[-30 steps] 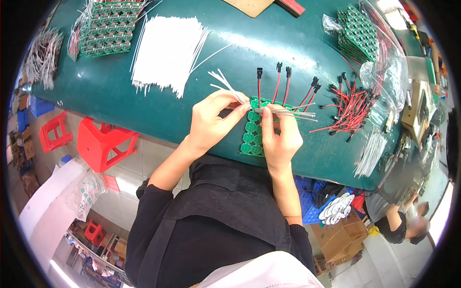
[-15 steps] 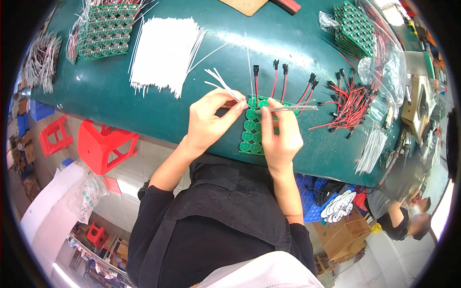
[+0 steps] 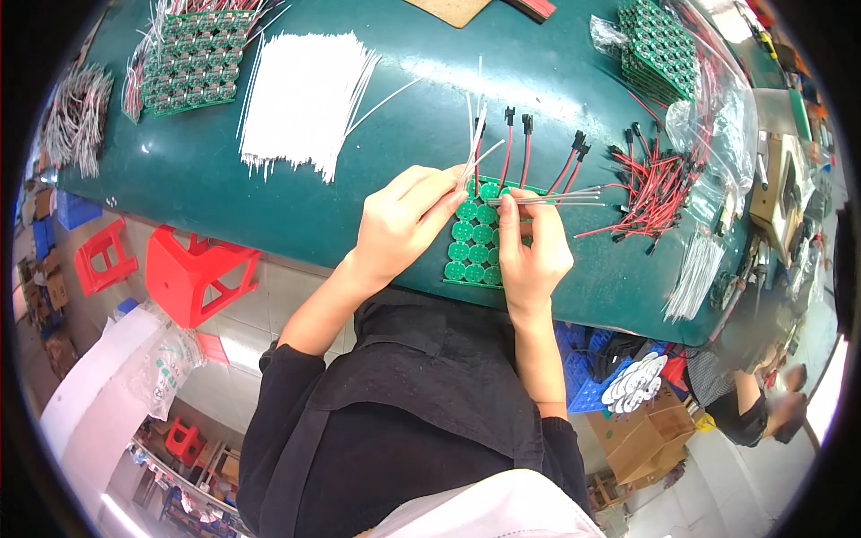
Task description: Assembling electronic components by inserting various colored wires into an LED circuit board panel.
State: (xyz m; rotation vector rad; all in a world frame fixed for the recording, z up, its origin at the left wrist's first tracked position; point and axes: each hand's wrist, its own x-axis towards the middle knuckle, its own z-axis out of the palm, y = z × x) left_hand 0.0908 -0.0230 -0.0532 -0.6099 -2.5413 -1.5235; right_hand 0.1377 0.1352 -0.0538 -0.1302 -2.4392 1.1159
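A green circuit board panel (image 3: 473, 231) of round sections lies on the table in front of me. Several red-and-black wires with black connectors (image 3: 527, 134) stick out beyond its far edge. My left hand (image 3: 408, 224) pinches a few white wires (image 3: 476, 134) over the panel's far left corner, their free ends pointing away from me. My right hand (image 3: 535, 255) is closed on a small bunch of grey-white wires (image 3: 569, 199), which lie sideways over the panel and point right. The fingertips of both hands are close together but apart.
A wide stack of white wires (image 3: 305, 103) lies left on the green table (image 3: 206, 193). Stacked circuit boards (image 3: 193, 63) stand far left, with more boards (image 3: 657, 49) far right. Loose connector wires (image 3: 650, 193) and a white wire bundle (image 3: 695, 276) lie right. Red stools (image 3: 184, 273) stand below.
My left hand has turned, so its white wires swing from pointing left to pointing away from me, over the panel's far edge. My right hand has shifted slightly right and its wires fan out more.
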